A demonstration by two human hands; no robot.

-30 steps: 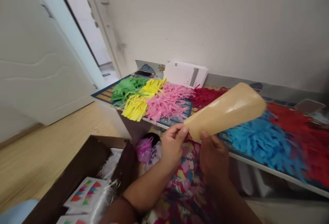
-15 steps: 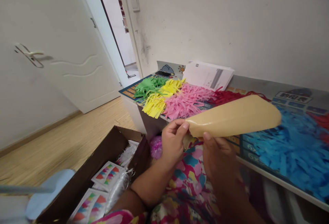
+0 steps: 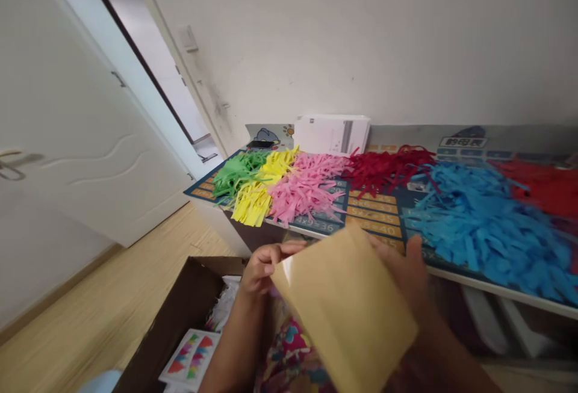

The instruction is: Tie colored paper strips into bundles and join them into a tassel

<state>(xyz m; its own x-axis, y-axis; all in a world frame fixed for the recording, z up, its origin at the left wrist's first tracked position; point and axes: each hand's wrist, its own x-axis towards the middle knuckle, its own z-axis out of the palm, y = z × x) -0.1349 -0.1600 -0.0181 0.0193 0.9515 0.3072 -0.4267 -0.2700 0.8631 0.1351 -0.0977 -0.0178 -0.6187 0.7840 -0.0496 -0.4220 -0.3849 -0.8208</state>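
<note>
Head view shows the left hand [image 3: 262, 266], its grip pinching one corner of a glossy tan four-sided paper-like sheet [image 3: 345, 309] before the white-edged desk [image 3: 497, 290]. The right hand [image 3: 404, 263] is behind it, thumb apart; whether it grips cannot be told. The sheet looks light, bendable, slippery and easily creased, so opposite edges suit holding.

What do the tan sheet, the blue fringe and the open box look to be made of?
Tan sheet: probably coated paper, smooth, with a glossy glare near one corner.
Blue fringe: likely tissue paper or thin fabric, matt, in limp strips.
Open box: seemingly cardboard, dull brown, with thin flat walls.
</note>
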